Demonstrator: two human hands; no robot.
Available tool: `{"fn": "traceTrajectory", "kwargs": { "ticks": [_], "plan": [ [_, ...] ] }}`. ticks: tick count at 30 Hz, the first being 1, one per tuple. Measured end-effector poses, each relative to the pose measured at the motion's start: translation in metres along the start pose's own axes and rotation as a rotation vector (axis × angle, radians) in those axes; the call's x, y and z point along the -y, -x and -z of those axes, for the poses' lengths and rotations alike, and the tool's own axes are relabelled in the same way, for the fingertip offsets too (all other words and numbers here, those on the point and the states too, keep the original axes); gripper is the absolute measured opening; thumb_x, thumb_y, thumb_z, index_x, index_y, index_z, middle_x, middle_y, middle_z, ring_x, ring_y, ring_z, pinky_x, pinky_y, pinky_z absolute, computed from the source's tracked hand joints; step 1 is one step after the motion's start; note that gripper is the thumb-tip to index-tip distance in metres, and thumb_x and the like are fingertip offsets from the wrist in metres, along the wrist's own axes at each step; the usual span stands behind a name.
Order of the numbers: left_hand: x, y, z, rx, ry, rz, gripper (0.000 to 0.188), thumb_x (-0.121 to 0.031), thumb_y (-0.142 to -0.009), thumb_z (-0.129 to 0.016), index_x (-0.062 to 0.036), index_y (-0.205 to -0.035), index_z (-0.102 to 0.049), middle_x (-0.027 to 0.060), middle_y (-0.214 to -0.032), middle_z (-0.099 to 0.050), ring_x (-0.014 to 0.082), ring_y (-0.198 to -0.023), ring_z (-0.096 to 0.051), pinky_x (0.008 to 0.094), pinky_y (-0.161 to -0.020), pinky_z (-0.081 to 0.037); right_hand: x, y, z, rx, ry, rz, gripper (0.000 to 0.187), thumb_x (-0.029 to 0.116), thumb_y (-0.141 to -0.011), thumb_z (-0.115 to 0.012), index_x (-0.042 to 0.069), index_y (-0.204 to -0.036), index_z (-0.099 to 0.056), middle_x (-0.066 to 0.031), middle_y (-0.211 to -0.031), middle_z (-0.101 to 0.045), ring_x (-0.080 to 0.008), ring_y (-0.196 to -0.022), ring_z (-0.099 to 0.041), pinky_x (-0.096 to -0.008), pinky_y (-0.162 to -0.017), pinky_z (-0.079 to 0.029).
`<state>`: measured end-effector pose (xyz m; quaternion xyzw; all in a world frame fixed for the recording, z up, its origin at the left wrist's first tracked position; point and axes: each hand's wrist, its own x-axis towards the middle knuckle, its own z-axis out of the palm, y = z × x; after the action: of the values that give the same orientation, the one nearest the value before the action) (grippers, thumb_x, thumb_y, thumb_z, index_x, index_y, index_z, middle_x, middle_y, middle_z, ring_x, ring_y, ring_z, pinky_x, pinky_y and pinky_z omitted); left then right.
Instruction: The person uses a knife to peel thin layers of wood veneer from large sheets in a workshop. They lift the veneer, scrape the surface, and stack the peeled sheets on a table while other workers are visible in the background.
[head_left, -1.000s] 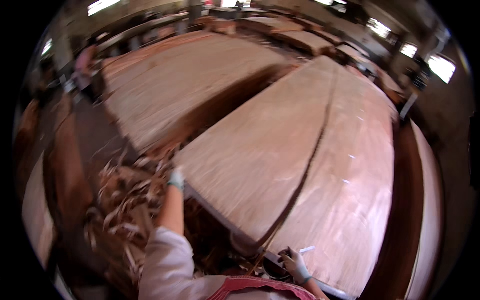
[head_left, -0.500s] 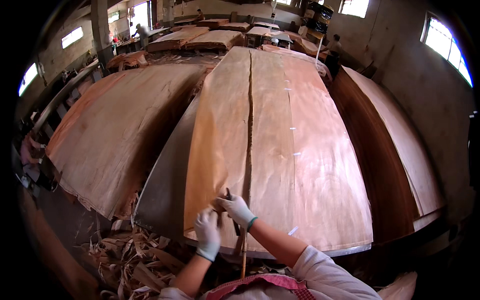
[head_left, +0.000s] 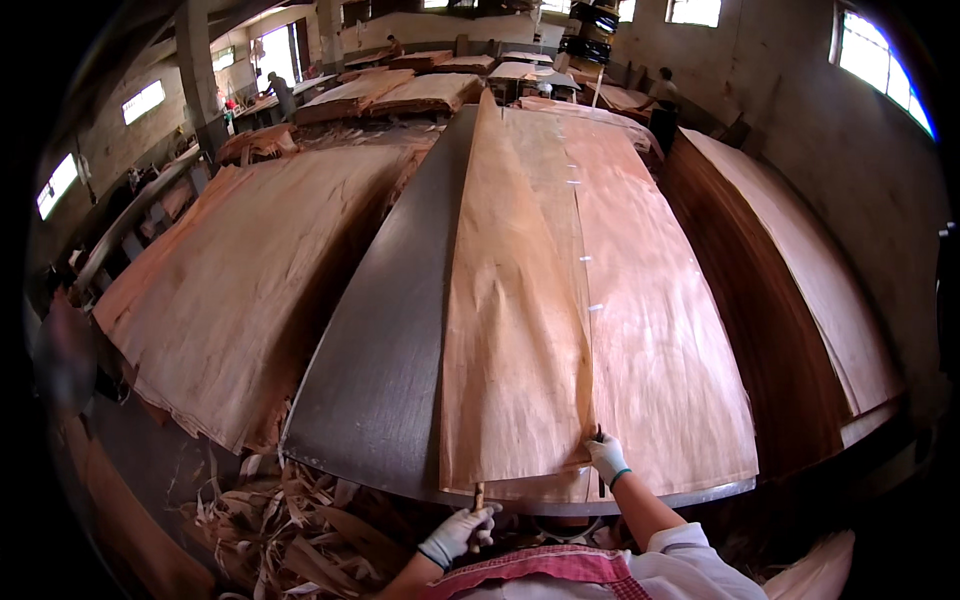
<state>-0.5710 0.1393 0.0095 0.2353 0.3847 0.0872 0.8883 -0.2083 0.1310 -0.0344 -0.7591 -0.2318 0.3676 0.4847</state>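
Shifted to the right since the frame half a second earlier: one tan sheet (head_left: 515, 360), with more of the table (head_left: 370, 340) now bare on its left. Both hands, close together at the sheet's edge then, are now apart.

Right hand (head_left: 606, 457): gloved, fingers closed on one dark tool (head_left: 601, 488), held upright. The near right corner of the tan sheet lies against the fingers; whether it is also pinched cannot be told. Left hand (head_left: 462, 532): gloved, lower than the right, fingers closed around one stick (head_left: 479, 495), which rises from the grip toward the sheet's near edge.

Location of tan sheet: ahead of the left grip, reaching from there to the right grip and away to the far end of the table. One pink sheet (head_left: 670, 340) lies ahead and to the right of the right grip. Tapes (head_left: 596, 308): four counted beyond that grip, along the seam. Stacks flanking the table: two, one left stack (head_left: 250, 290) and one right stack (head_left: 745, 290). Scraps (head_left: 300, 535): one heap, left of the left hand, too tangled to count.
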Motion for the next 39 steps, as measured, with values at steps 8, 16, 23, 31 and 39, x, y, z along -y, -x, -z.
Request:
{"fn": "traceTrajectory", "kwargs": {
  "ticks": [8, 16, 23, 31, 39],
  "plan": [
    [-0.053, 0.039, 0.033, -0.269, -0.151, -0.353, 0.021, -0.026, -0.093, -0.058, -0.0056, -0.089, -0.058, -0.0032, -0.054, -0.041, 0.0057, -0.036, -0.035, 0.0232, -0.031, -0.025, 0.032, 0.063, -0.031, 0.373, 0.308, -0.1, 0.022, 0.02, -0.084, -0.066, -0.001, -0.09, -0.065, -0.0063, -0.069, -0.063, -0.0145, -0.054, -0.056, -0.0308, -0.048, -0.043],
    [-0.003, 0.022, -0.116, -0.53, -0.552, -0.437, 0.016, -0.019, -0.09, -0.061, -0.0045, -0.085, -0.055, 0.0053, -0.06, -0.055, 0.0111, -0.045, -0.051, 0.0281, -0.039, -0.042, 0.087, 0.073, -0.006, 0.463, -0.056, 0.069, 0.045, 0.033, -0.091, -0.062, -0.007, -0.112, -0.06, -0.0112, -0.098, -0.067, -0.0156, -0.078, -0.065, -0.031, -0.071, -0.054],
    [0.134, -0.11, -0.295, -0.46, -1.006, -0.893, 0.024, -0.018, -0.087, -0.064, 0.0016, -0.098, -0.055, 0.0177, -0.07, -0.063, 0.0294, -0.063, -0.065, 0.0401, -0.055, -0.046, 0.048, 0.093, 0.114, -0.161, 0.068, 0.313, 0.033, 0.03, -0.09, -0.06, -0.002, -0.092, -0.056, -0.015, -0.078, -0.064, -0.0193, -0.072, -0.061, -0.0351, -0.066, -0.048],
    [0.174, -0.155, -0.513, 0.523, -0.72, -0.288, 0.073, -0.026, -0.092, -0.062, 0.001, -0.145, -0.019, 0.0128, -0.13, -0.047, 0.0175, -0.112, -0.049, 0.0317, -0.092, -0.044, 0.095, 0.046, 0.476, -0.044, 0.026, 0.353, 0.023, 0.021, -0.086, -0.065, 0.0, -0.078, -0.062, -0.0032, -0.071, -0.06, -0.0107, -0.063, -0.049, -0.0307, -0.059, -0.045],
    [0.23, -0.255, -0.484, 0.669, 0.501, -0.119, 0.059, -0.044, -0.086, -0.063, -0.006, -0.127, -0.046, 0.0112, -0.129, -0.05, 0.0283, -0.124, -0.043, 0.0461, -0.11, -0.032, 0.088, 0.0, 0.833, -0.253, 0.125, 0.564, 0.026, 0.02, -0.092, -0.061, -0.005, -0.098, -0.069, -0.0022, -0.088, -0.067, -0.0095, -0.082, -0.058, -0.0259, -0.076, -0.047]
  ]
}}
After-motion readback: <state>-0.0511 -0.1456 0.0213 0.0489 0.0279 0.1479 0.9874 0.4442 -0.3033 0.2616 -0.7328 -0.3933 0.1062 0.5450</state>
